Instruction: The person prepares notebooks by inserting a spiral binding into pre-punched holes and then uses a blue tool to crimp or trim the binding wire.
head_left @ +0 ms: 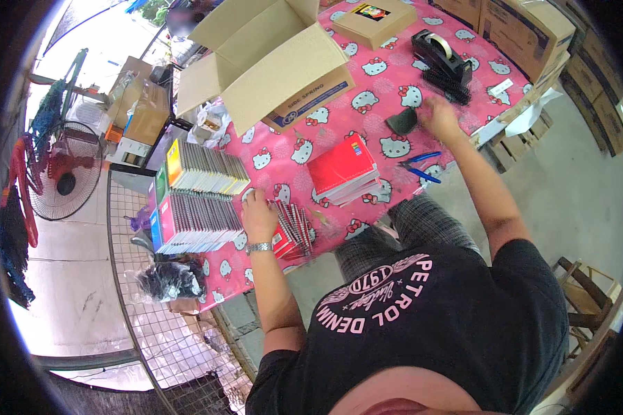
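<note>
My left hand (259,216), a metal watch on its wrist, rests beside a leaning row of red spiral notebooks (294,234). Its fingers are slightly apart and seem to hold nothing. To its left stand packed rows of spiral notebooks (197,221) with coloured covers. My right hand (439,119) is out over the far right of the table, its fingers partly bent and apart. Just left of it lies a dark curved pad (403,121); black spiral coils (446,86) lie just beyond. A stack of red notebooks (342,168) sits between my hands, near blue-handled pliers (422,167).
An opened cardboard box (311,104) stands at the far side of the pink patterned table (263,158). Behind the coils is a black tape dispenser (439,55). A flat brown box (374,24) and stacked cartons (522,38) line the back. A fan (66,173) stands left.
</note>
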`<move>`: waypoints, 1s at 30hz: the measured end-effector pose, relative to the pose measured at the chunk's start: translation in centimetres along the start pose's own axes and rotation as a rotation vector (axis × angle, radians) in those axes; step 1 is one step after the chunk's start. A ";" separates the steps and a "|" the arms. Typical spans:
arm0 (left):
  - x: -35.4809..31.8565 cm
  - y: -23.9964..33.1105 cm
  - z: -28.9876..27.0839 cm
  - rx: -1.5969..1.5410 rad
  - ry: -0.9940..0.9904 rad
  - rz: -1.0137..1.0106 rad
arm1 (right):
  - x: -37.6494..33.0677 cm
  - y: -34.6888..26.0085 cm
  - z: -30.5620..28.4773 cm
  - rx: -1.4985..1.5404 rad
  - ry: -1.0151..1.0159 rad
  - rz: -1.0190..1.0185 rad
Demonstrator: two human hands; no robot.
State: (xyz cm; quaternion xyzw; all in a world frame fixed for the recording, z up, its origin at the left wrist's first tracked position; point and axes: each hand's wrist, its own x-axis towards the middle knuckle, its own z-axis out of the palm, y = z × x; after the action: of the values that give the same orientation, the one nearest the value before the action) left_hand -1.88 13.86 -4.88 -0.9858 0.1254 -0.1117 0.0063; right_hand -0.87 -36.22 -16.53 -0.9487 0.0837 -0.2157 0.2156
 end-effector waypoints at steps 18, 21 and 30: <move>4.2 14.1 -5.5 -0.510 -0.049 0.539 | 4.9 -0.1 -4.3 0.138 0.187 -0.048; 5.2 14.1 -5.1 -0.367 0.082 0.515 | 3.3 -6.4 -5.3 0.385 0.094 -0.197; 4.6 15.7 -3.8 -0.291 0.242 0.451 | -1.1 -16.2 -6.8 0.672 -0.191 -0.376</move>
State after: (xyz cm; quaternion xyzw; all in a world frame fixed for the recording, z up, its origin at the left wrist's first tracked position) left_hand -2.24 -2.40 -0.80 -0.9031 0.3557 -0.2050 -0.1257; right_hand -3.81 -24.04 -4.15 -0.8400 -0.1871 -0.1775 0.4774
